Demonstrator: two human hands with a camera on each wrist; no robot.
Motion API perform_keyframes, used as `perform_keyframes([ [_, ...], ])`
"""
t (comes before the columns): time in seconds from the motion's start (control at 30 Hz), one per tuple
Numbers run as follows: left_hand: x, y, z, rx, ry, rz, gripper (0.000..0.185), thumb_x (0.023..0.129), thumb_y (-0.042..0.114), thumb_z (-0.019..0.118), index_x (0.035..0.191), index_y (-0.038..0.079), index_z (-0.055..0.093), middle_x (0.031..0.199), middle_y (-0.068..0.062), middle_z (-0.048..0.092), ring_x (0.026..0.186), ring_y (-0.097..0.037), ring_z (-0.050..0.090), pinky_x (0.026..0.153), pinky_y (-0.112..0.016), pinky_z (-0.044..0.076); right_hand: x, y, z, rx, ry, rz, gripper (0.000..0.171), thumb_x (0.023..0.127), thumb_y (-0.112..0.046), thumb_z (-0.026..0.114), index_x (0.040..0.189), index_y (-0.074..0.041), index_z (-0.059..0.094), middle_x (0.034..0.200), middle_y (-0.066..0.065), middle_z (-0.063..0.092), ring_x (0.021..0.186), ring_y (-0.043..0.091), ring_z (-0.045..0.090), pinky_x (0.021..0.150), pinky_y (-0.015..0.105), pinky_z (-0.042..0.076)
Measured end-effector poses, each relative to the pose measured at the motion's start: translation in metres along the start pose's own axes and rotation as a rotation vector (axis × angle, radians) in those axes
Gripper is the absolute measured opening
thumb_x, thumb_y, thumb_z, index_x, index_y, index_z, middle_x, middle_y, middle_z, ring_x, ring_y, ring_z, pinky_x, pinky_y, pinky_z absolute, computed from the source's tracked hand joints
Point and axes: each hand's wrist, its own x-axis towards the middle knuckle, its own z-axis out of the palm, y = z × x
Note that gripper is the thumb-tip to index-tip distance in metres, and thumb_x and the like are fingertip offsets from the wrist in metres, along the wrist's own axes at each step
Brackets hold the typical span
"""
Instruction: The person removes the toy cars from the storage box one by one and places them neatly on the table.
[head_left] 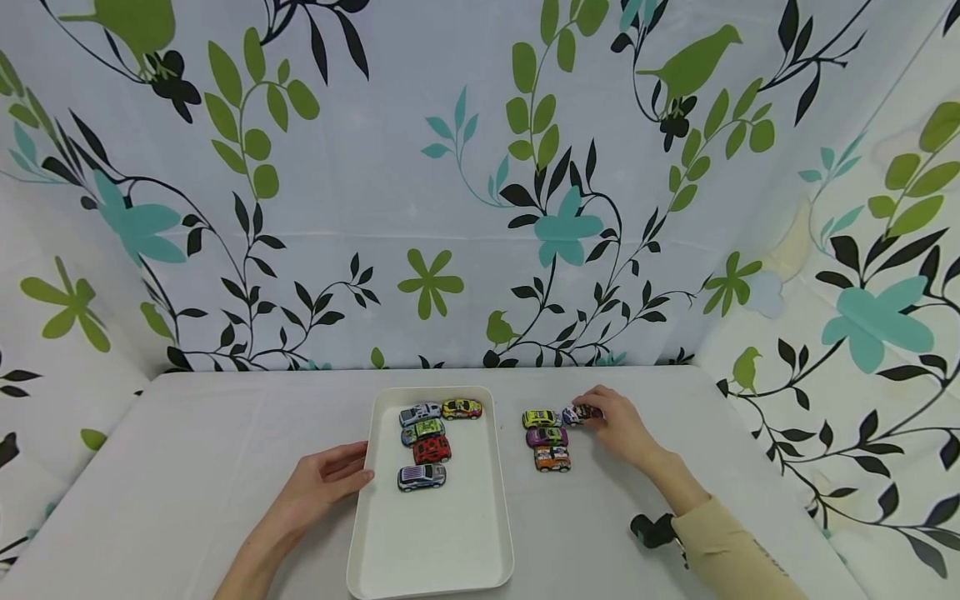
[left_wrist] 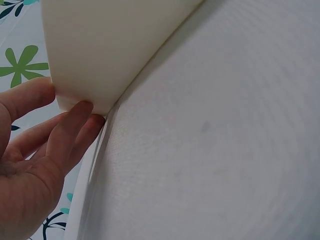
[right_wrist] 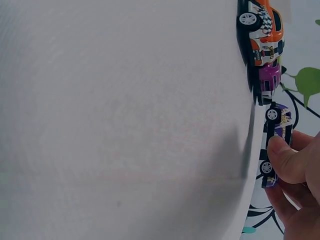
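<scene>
My right hand (head_left: 621, 423) pinches a small white and purple toy car (right_wrist: 280, 122) between thumb and fingers. In the right wrist view this car is seen from the side, its wheels facing the table. Close to its left in the head view are a yellow toy car (head_left: 542, 419), a purple toy car (head_left: 547, 437) and an orange and white toy car (head_left: 552, 458). At the left side of a white tray (head_left: 465, 542), my left hand (head_left: 322, 483) holds the rim, thumb on the edge and fingertips against the outer wall (left_wrist: 115, 45).
Several toy cars stand in the tray's upper part, among them a red car (head_left: 432, 450) and a silver-blue car (head_left: 422, 477). A black device (head_left: 652, 531) shows by the right sleeve (head_left: 731, 546). Patterned cloth (head_left: 480, 208) hangs behind the white table (head_left: 225, 417).
</scene>
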Motion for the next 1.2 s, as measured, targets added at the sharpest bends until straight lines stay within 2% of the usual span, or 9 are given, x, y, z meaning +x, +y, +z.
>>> perform_keyframes([
  [0.5, 0.000, -0.003, 0.000, 0.000, -0.021, 0.016, 0.061, 0.093, 0.014, 0.072, 0.142, -0.010, 0.046, 0.142, -0.029, 0.052, 0.132, -0.040, 0.053, 0.095, -0.032, 0.057, -0.006, 0.009, 0.008, 0.023, -0.029, 0.037, 0.039, 0.079, 0.015, 0.071, 0.115, -0.002, 0.071, 0.110, 0.010, 0.068, 0.107, 0.033, 0.065, 0.093, 0.052, 0.054],
  [1.0, -0.001, 0.000, 0.000, 0.000, -0.003, 0.016, 0.060, 0.091, 0.015, 0.074, 0.141, -0.008, 0.049, 0.140, -0.028, 0.055, 0.130, -0.039, 0.055, 0.095, -0.034, 0.057, -0.005, 0.003, 0.007, -0.003, -0.055, 0.084, 0.038, 0.082, 0.009, 0.071, 0.119, 0.000, 0.069, 0.116, 0.015, 0.069, 0.114, 0.039, 0.063, 0.100, 0.057, 0.049],
  [1.2, -0.001, 0.001, 0.000, 0.005, -0.006, 0.007, 0.061, 0.091, 0.015, 0.075, 0.141, -0.008, 0.049, 0.140, -0.028, 0.055, 0.130, -0.039, 0.055, 0.093, -0.034, 0.058, -0.006, -0.001, 0.005, 0.009, -0.061, 0.095, 0.043, 0.082, 0.006, 0.072, 0.124, 0.001, 0.065, 0.122, 0.018, 0.067, 0.119, 0.041, 0.060, 0.103, 0.059, 0.046],
])
